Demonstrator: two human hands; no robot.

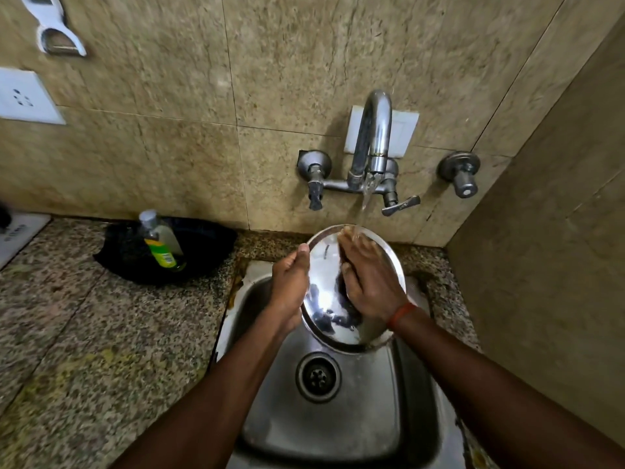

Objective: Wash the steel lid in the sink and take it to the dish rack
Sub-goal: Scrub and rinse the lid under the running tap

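Grip: left hand (pixel 290 286) pinches the steel lid (pixel 324 299) at its 9 o'clock rim, thumb on the near face, fingers curled behind. Right hand (pixel 370 282) lies flat and spread on the lid's face, fingertips up near 12 o'clock under the water stream (pixel 367 194); it holds nothing.

Lid position: tilted, held over the back edge of the sink (pixel 338 418), below the faucet (pixel 373 137), clear of the drain (pixel 318 377).

Progress, judged: washing under way, rinse or hand-rub stage. No foam visible. Dish rack not in view; carrying still to do.

Lid appearance: round, shallow, polished, mirror-like, wet, dark reflections. Dish soap bottle (pixel 160 240) stands on the tabletop (pixel 84 333) at 9 o'clock.
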